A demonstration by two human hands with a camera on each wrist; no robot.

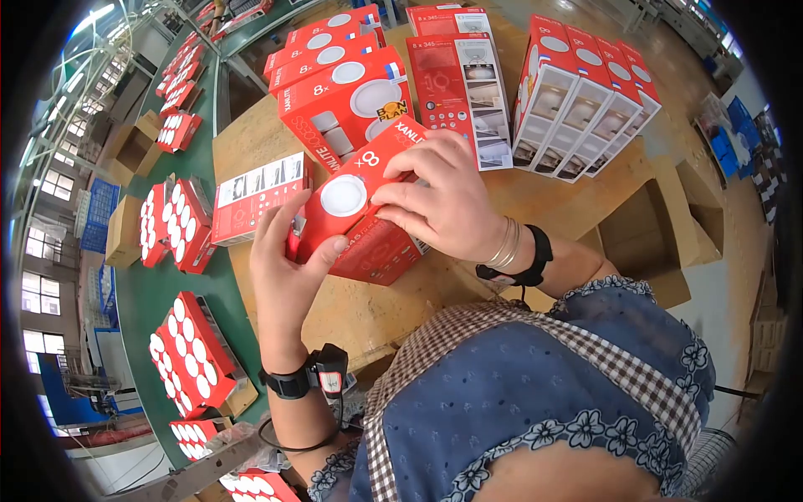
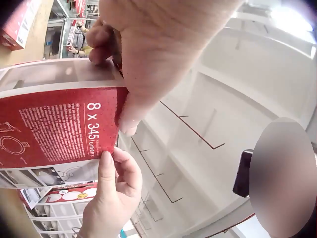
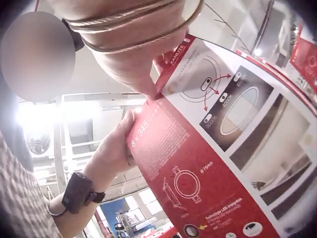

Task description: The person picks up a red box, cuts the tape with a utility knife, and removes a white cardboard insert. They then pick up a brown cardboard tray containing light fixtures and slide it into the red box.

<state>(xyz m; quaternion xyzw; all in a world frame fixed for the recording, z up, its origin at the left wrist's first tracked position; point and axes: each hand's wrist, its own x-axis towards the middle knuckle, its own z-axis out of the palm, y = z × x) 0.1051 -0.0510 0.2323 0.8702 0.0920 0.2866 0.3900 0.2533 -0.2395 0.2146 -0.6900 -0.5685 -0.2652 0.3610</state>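
A red box (image 1: 368, 243) printed "x8" with a white round lamp picture stands on the brown table top (image 1: 335, 314). The left hand (image 1: 288, 263) grips its left end, thumb on the near top edge. Bent over the top's right part is the right hand (image 1: 443, 197), fingers and thumb pinching at the top edge. In the left wrist view the left hand (image 2: 153, 54) and right hand (image 2: 111, 198) meet the box (image 2: 54, 124) at its "8 x 345 lumens" edge. The right wrist view shows the right hand (image 3: 133, 59) and left hand (image 3: 114, 148) on the box (image 3: 183, 163).
Behind stand several red boxes (image 1: 339, 100), two upright boxes (image 1: 460, 92) and a row of boxes (image 1: 577, 100). A smaller box (image 1: 259, 197) lies to the left. A green conveyor (image 1: 150, 284) carries red trays (image 1: 192, 356). An open carton (image 1: 640, 234) is at the right.
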